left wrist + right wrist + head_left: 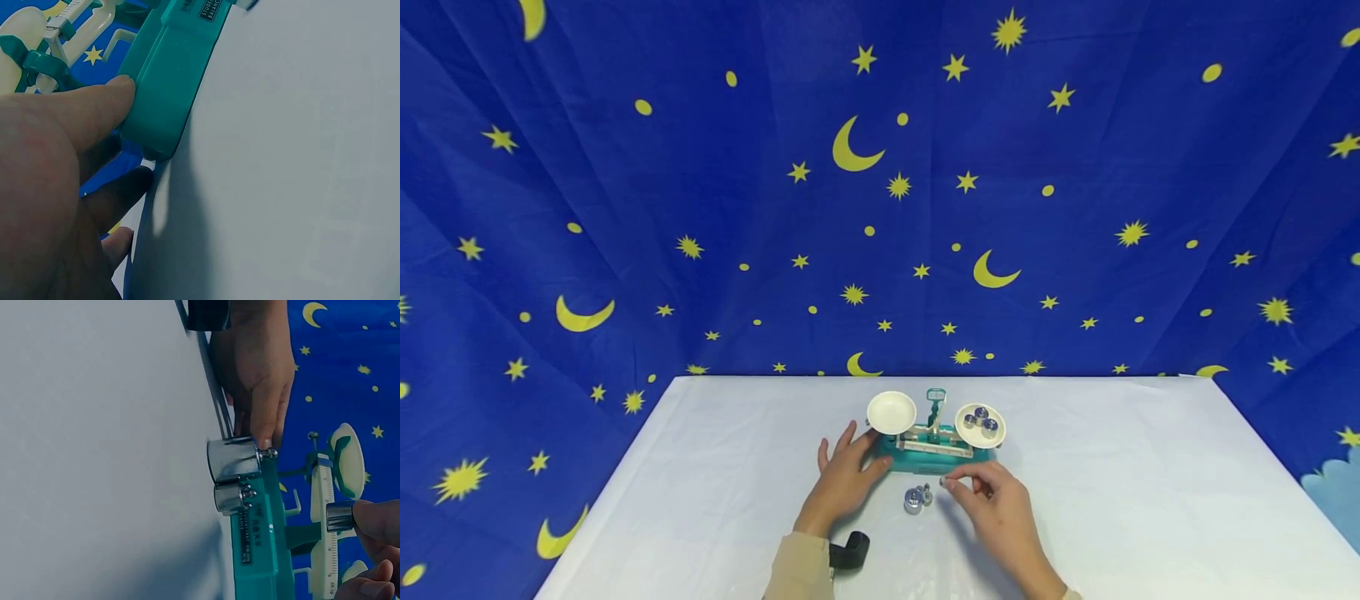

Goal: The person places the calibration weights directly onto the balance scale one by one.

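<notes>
A teal student balance (925, 464) with two cream pans stands on the table. My left hand (842, 485) rests at the left end of its base, its thumb (109, 103) touching the teal top and the other fingers reaching past the end. My right hand (1000, 510), in front of the base, pinches a small silver metal weight (339, 516) between thumb and finger. On the table between my hands stand a large knobbed weight (913, 500) and smaller ones (927, 496) close beside it. The right pan (994, 414) carries three metal weights (990, 427); the left pan (891, 412) bears nothing.
The white-covered table (1135, 492) runs back to a blue cloth (880, 217) with yellow moons and stars. A black curved piece (850, 552) sits by my left wrist. The balance's pointer frame (936, 404) rises between the pans.
</notes>
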### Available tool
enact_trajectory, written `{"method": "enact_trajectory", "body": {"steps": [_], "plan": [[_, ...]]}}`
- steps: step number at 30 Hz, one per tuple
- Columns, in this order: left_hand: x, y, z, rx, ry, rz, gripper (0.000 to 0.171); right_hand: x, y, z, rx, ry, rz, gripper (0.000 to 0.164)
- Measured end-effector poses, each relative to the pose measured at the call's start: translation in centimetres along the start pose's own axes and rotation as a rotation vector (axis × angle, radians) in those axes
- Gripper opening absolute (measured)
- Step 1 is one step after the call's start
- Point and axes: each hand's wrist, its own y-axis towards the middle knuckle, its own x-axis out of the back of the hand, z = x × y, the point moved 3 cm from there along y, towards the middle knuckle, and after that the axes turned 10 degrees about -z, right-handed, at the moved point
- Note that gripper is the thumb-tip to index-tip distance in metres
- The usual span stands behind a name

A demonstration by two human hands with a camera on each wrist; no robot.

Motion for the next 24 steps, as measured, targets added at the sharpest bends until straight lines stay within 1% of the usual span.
{"method": "enact_trajectory", "body": {"steps": [8, 14, 21, 24], "plan": [[0.0, 0.0, -0.1, -0.009, -0.015, -0.007, 0.058, 0.5, 0.3, 0.4, 0.033, 0.008, -0.026, 0.011], [-0.2, 0.0, -0.1, -0.013, -0.014, -0.017, 0.056, 0.7, 0.7, 0.6, 0.077, 0.009, -0.052, 0.013], [0.0, -0.1, 0.0, -0.013, -0.009, -0.012, 0.057, 0.7, 1.1, 1.0, 0.066, 0.018, -0.049, 0.012], [0.2, -0.1, -0.1, -0.013, -0.015, -0.011, 0.058, 0.7, 1.3, 1.1, 0.075, 0.031, -0.053, 0.012]]}}
